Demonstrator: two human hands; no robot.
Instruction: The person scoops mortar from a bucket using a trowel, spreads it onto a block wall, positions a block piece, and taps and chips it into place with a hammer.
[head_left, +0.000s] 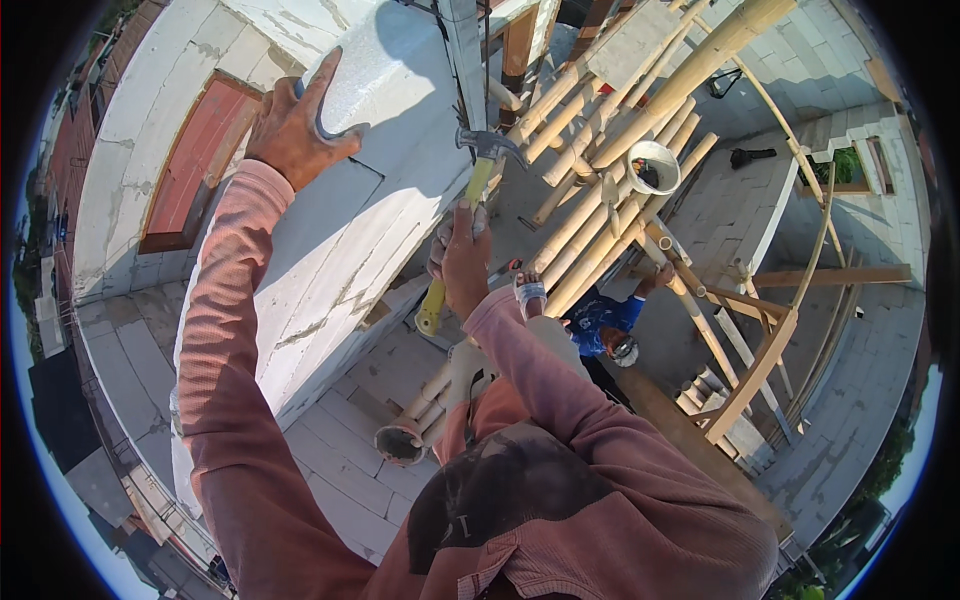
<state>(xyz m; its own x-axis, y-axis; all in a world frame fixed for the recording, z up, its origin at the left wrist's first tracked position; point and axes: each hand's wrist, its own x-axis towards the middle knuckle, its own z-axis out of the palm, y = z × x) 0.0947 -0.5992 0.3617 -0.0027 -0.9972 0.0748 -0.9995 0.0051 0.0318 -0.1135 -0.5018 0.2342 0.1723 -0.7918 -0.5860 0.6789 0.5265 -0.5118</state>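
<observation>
My left hand point(290, 135) lies with fingers spread on the near end of a white building block point(385, 95), which sits on top of a pale block wall point(345, 240). In my right hand point(465, 255) is a claw hammer point(480, 178), gripped round its yellow handle. The hammer's metal head is raised beside the wall's right face, apart from my left hand. A butt of the yellow handle sticks out below my right fist.
Bamboo scaffold poles point(585, 235) run along the right, carrying a whitish bucket point(653, 168) and a trowel point(610, 203). Below the scaffold is another person in a blue shirt point(605, 325). A wooden brace point(752, 378) stands at lower right. Left of the wall is a reddish framed window point(200, 155).
</observation>
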